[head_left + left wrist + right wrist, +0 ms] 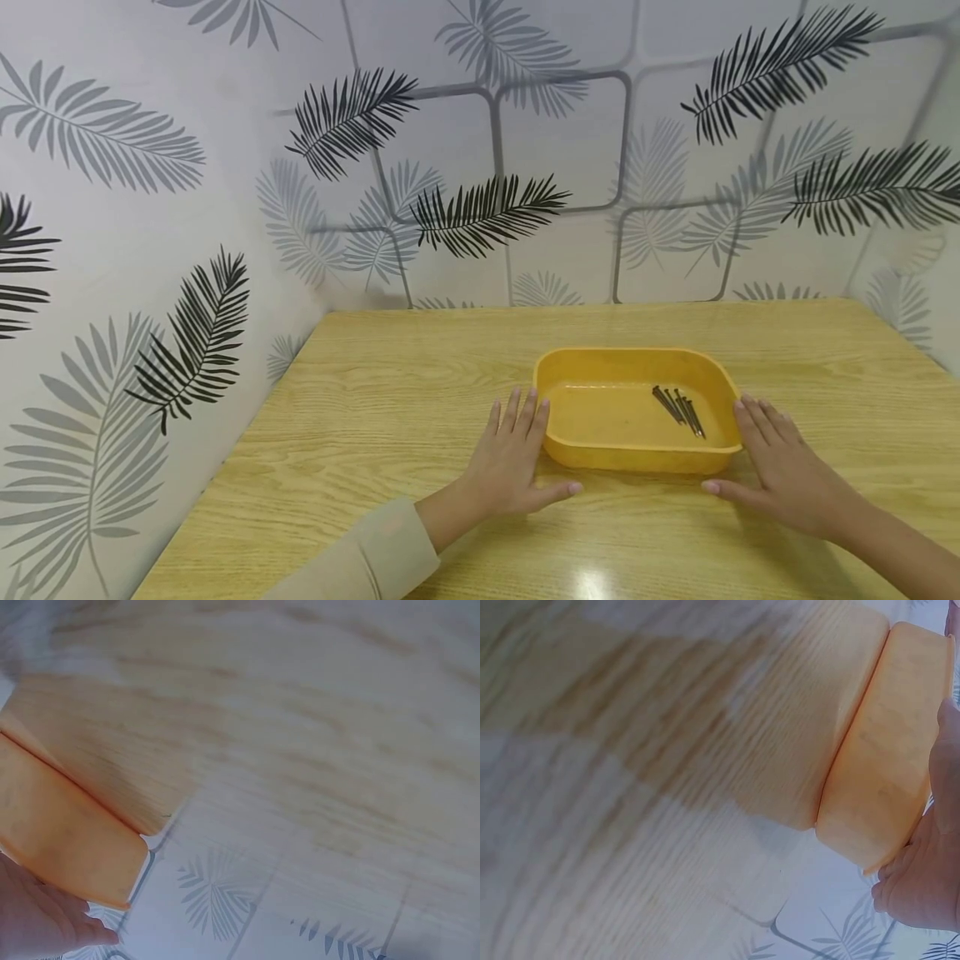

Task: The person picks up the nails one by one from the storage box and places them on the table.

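Observation:
A yellow plastic tray [622,458] with rounded corners sits on the wooden table. Inside it, toward the right, lies a loose bunch of several thin dark nails [681,408]. My left hand [513,458] is at the tray's left side, fingers straight along the wall and thumb spread in front. On the opposite side my right hand [783,471] rests its straight fingers against the right rim, thumb pointing inward. Both wrist views show the tray's outer wall [71,817] close beside the fingers, but the nails are hidden there.
The light wood table [390,383] reaches back to a wall [555,258] patterned with dark and grey leaves. Another patterned wall [112,250] runs along the left side. A light reflection shows near the table's front.

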Demonstrator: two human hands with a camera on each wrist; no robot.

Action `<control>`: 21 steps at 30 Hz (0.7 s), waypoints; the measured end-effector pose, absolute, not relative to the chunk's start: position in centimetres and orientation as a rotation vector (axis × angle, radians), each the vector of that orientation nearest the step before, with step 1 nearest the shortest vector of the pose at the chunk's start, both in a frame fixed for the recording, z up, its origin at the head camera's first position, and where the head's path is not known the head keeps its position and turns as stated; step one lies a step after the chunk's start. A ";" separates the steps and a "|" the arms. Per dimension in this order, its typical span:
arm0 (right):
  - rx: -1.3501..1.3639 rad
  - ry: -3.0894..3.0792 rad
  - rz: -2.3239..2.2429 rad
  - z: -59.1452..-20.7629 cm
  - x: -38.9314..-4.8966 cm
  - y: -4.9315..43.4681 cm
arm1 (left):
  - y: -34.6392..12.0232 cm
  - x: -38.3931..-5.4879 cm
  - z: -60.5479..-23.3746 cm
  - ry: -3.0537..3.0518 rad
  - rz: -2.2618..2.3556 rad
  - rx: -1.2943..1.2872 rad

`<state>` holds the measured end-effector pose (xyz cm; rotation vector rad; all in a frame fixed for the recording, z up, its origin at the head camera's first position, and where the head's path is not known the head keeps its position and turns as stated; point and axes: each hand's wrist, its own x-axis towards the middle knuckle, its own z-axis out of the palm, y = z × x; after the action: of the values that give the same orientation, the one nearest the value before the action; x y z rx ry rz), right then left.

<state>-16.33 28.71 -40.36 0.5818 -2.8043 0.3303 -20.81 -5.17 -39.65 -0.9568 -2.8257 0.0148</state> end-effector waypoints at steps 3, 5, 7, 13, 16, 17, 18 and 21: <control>0.581 -2.801 0.325 -40.3 -16.3 28.7 | -5.2 -20.8 -39.5 -2.824 0.014 -0.960; 0.581 -2.792 0.314 -40.2 -16.3 28.8 | -5.2 -20.7 -39.4 -2.820 0.010 -0.965; 0.580 -2.785 0.310 -40.1 -16.4 28.8 | -5.1 -20.8 -39.1 -2.817 -0.004 -0.972; 0.574 -2.754 0.332 -39.6 -17.1 29.1 | -4.8 -21.3 -38.2 -2.703 -0.103 -0.991; 0.567 -2.747 0.334 -39.4 -17.6 29.3 | -4.2 -21.8 -37.6 -2.572 -0.182 -1.002; 0.566 -2.744 0.328 -39.4 -17.8 29.4 | -3.9 -21.9 -37.3 -2.534 -0.219 -1.004; 0.570 -2.740 0.323 -39.5 -18.1 29.5 | -3.6 -22.1 -37.1 -2.504 -0.258 -1.005; 0.590 -2.733 0.332 -39.6 -18.6 29.8 | -2.5 -22.4 -36.4 -2.511 -0.378 -0.986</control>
<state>-18.64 29.82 -39.56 0.5897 -2.7332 0.3321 -22.41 -2.54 -36.41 -0.9857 -2.5110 -0.3783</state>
